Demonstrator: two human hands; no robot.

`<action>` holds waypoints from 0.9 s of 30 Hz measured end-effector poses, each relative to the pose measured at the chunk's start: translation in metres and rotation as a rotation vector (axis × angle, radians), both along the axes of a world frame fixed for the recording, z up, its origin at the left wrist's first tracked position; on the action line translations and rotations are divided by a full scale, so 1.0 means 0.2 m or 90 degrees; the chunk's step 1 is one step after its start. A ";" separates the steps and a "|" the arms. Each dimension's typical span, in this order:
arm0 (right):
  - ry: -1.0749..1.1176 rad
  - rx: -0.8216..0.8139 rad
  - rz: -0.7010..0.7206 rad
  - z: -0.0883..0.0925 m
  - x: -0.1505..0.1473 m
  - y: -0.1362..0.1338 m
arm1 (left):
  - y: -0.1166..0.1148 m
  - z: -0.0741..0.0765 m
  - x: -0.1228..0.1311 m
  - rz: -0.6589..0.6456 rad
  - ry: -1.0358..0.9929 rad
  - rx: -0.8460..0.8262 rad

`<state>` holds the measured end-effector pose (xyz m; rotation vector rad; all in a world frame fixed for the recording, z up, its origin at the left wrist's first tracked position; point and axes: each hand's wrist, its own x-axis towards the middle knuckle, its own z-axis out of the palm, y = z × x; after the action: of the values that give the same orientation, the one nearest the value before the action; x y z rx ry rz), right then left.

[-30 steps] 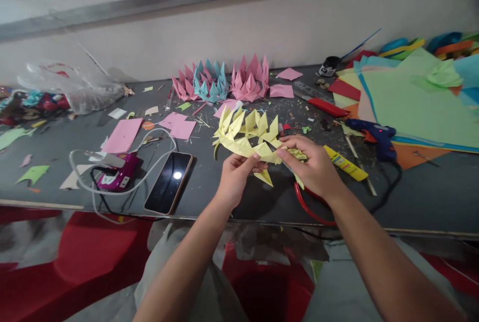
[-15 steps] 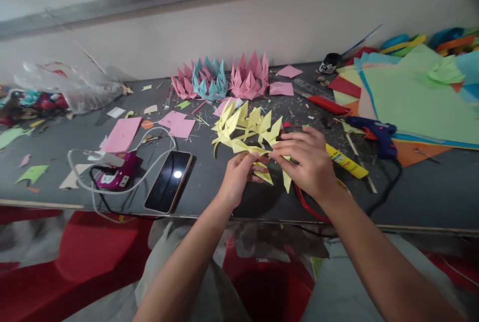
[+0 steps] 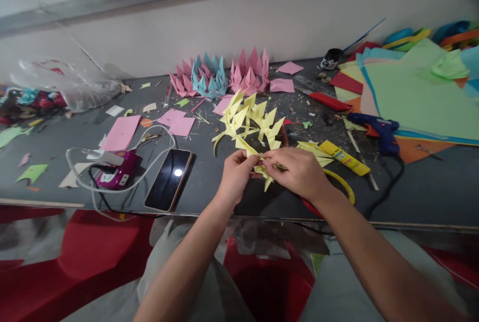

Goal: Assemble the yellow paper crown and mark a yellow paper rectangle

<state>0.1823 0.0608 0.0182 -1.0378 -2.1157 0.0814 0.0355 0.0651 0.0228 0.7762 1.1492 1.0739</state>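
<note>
Left hand (image 3: 236,176): thumb and fingers pinching the near edge of the yellow crown (image 3: 237,116).
Right hand (image 3: 297,169): fingertips pinching the same edge, just beside the left.
Crown position: above the table (image 3: 209,187), extending beyond both hands.
Phone (image 3: 168,180): flat, left of the hands.
Packet (image 3: 346,158): right of the right hand.
Blue crown (image 3: 210,82): upright, near the wall (image 3: 292,17).
</note>
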 end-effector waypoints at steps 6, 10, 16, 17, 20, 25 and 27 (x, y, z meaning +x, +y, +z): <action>0.133 -0.105 -0.019 0.01 -0.02 -0.02 | 0.00 -0.01 0.01 0.001 0.024 0.022; 0.188 -0.165 -0.034 0.01 -0.02 -0.01 | 0.00 -0.01 0.01 0.006 0.033 0.034; 0.229 -0.205 -0.053 0.02 -0.02 -0.01 | 0.00 0.00 0.01 0.011 0.024 0.032; 0.236 -0.210 -0.054 0.02 -0.02 -0.01 | 0.00 0.00 0.01 0.011 0.022 0.031; 0.263 -0.232 -0.053 0.03 -0.02 -0.01 | 0.00 0.00 0.02 0.013 0.014 0.034; 0.325 -0.295 -0.048 0.02 -0.01 0.00 | 0.00 0.01 0.02 0.015 0.002 0.034; 0.341 -0.316 -0.046 0.01 -0.01 0.01 | 0.00 0.01 0.02 0.018 0.001 0.032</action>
<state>0.1813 0.0629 0.0200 -1.2050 -1.5931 0.7928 0.0397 0.0656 0.0247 0.8024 1.1401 1.1293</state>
